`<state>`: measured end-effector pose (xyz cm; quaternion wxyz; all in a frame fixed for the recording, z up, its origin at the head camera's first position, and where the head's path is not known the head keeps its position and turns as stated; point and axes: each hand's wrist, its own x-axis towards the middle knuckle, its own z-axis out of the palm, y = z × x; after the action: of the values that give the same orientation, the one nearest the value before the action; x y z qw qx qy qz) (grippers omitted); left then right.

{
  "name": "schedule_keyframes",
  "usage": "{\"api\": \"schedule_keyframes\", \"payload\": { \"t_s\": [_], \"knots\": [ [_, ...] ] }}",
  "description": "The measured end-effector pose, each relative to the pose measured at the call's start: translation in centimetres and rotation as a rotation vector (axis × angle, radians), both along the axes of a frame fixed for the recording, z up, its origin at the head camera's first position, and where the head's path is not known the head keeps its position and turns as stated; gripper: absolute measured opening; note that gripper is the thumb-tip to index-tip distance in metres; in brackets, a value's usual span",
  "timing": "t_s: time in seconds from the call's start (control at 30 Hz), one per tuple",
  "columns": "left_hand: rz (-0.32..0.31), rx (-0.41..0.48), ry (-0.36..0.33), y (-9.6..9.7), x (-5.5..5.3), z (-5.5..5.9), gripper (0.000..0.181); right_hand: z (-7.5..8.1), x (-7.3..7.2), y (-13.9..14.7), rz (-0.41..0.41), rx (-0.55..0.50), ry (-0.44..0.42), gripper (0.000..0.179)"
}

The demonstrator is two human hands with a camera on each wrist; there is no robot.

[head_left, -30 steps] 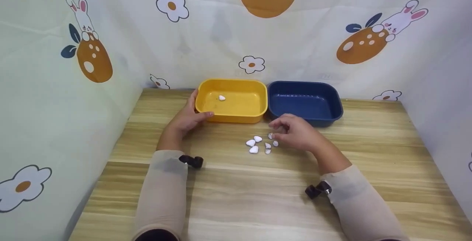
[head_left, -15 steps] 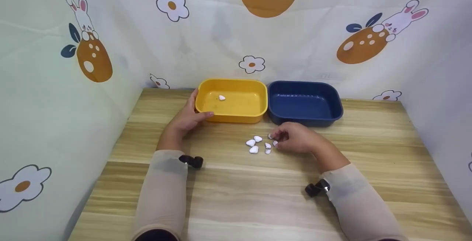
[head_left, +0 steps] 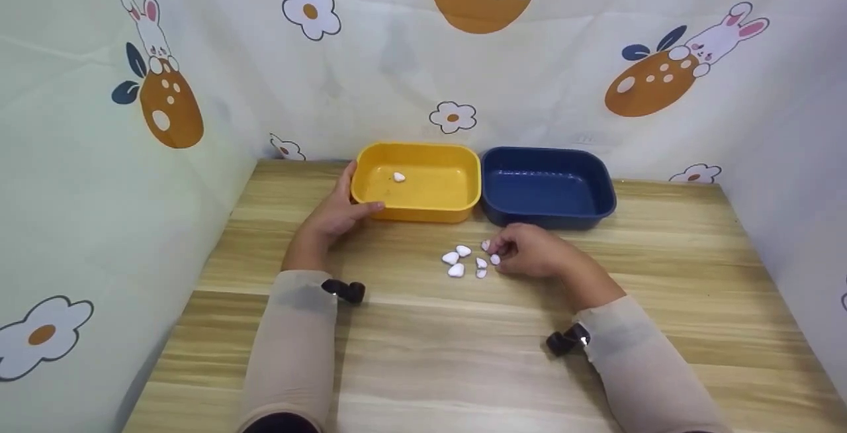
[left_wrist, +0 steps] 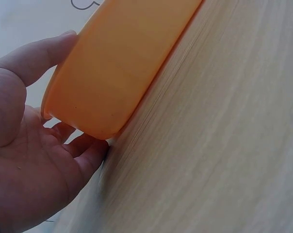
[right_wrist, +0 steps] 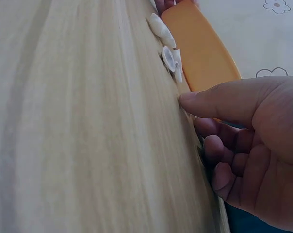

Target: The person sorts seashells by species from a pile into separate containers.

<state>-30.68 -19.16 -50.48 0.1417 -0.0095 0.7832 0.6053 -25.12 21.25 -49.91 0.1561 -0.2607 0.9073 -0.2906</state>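
The fingers of the right hand [head_left: 534,251] curl low, just right of the frame's middle, next to two small white pieces [head_left: 495,259]; I can't tell whether they pinch either one. Five more white pieces [head_left: 456,271] lie loosely grouped to their left on the table [head_left: 430,353]. Left of centre, the left hand [head_left: 333,214] grips the end of a yellow bin [head_left: 427,215], where a lone white piece [head_left: 399,177] sits. A blue bin [head_left: 576,222] stands just right of it, below a printed curtain [head_left: 377,89] filling the upper frame.
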Motion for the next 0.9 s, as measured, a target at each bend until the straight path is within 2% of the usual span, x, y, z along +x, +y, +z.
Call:
{"api": "schedule_keyframes", "payload": {
  "t_s": [0.17, 0.4, 0.9],
  "knots": [
    [0.005, -0.018, -0.009, 0.00, 0.03, -0.12, 0.123, -0.10, 0.04, -0.03, -0.001, 0.013, 0.001, 0.017],
    [-0.021, 0.057, 0.033, 0.00, 0.02, -0.06, 0.120, -0.19, 0.02, 0.06, 0.034, 0.025, 0.057, 0.014],
    [-0.013, 0.044, 0.021, 0.01, -0.05, -0.04, 0.122, -0.01, 0.02, -0.12, -0.010, 0.026, 0.027, 0.015]
  ]
}}
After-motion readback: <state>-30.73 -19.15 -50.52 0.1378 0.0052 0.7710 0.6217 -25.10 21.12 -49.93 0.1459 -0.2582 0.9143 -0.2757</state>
